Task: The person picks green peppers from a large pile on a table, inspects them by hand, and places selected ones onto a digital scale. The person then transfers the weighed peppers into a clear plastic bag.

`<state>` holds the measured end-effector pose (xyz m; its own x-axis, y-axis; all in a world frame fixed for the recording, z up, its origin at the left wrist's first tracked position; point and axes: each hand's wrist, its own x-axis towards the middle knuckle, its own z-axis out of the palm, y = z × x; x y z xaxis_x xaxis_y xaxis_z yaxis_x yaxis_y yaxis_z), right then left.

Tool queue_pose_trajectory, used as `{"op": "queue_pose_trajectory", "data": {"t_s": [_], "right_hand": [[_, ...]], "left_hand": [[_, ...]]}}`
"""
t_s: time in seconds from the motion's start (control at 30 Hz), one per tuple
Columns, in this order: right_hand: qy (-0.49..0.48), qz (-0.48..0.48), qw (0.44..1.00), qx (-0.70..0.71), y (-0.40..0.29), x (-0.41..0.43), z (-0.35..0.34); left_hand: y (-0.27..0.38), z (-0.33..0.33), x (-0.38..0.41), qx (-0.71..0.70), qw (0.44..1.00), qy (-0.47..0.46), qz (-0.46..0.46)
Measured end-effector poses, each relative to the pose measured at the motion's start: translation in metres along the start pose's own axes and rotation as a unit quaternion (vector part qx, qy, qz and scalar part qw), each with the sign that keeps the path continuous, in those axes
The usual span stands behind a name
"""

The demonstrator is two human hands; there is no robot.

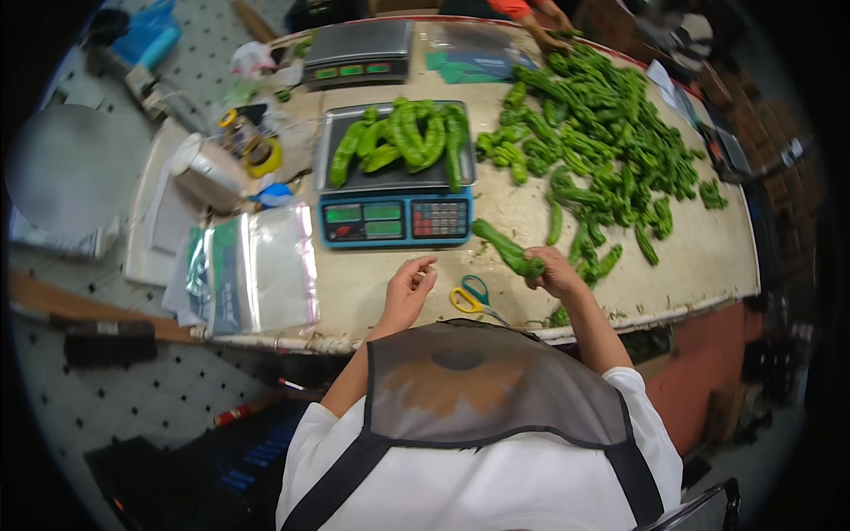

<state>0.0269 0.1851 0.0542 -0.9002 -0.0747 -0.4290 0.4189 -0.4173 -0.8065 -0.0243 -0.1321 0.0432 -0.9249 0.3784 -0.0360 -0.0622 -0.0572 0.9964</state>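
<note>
My right hand [556, 272] grips one end of a long green pepper [508, 247], held to the right of the scale's keypad. Over the table before the scale, my left hand [408, 289] holds nothing, its fingers loosely bent and apart. Several green peppers [415, 136] lie on the steel tray of a blue digital scale [396, 242]. Yellow-and-green-handled scissors [473, 302] rest on the table between my hands, their blades partly hidden by my apron. A large heap of green peppers [611, 139] spreads over the table's right side.
Clear plastic bags [275, 272] lie at the left edge. Behind them stand a white kettle [209, 172] and a yellow tape roll [262, 158]. A second scale [358, 50] and more bags [471, 56] are at the far side. A co-worker's hands [548, 33] are at the heap's far end.
</note>
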Motion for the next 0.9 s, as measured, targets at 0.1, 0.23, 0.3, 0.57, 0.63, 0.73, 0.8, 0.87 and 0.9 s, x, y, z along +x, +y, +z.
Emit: {"op": "queue_pose_trajectory", "data": {"t_s": [0.1, 0.23, 0.3, 0.57, 0.63, 0.73, 0.8, 0.87, 0.9], "right_hand": [[0.084, 0.01, 0.993, -0.083, 0.0, -0.01, 0.018], [0.122, 0.038, 0.965, -0.23, 0.018, -0.008, -0.006], [0.159, 0.01, 0.946, -0.283, 0.016, -0.01, -0.02], [0.214, -0.177, 0.872, -0.402, 0.007, 0.006, -0.054], [0.24, -0.177, 0.857, -0.42, 0.014, 0.013, -0.091], [0.356, -0.25, 0.787, -0.437, -0.008, -0.007, -0.145], [0.369, -0.248, 0.768, -0.461, -0.017, -0.028, -0.184], [0.333, -0.174, 0.784, -0.495, -0.038, -0.064, -0.177], [0.302, -0.14, 0.785, -0.522, -0.04, -0.077, -0.174]], "left_hand": [[0.011, 0.021, 0.023, -0.013, 0.997, -0.069, -0.009], [0.0, 0.032, 0.026, -0.018, 0.994, -0.103, -0.021], [-0.013, 0.031, 0.02, 0.005, 0.993, -0.113, -0.034], [-0.005, 0.04, -0.003, 0.039, 0.987, -0.047, -0.151], [-0.001, 0.047, -0.007, 0.043, 0.986, -0.036, -0.158], [0.006, 0.06, -0.014, 0.035, 0.985, -0.026, -0.164], [0.001, 0.068, -0.018, 0.031, 0.982, -0.027, -0.182], [-0.001, 0.078, -0.022, 0.023, 0.981, -0.027, -0.19], [0.0, 0.083, -0.023, 0.028, 0.98, -0.032, -0.192]]}}
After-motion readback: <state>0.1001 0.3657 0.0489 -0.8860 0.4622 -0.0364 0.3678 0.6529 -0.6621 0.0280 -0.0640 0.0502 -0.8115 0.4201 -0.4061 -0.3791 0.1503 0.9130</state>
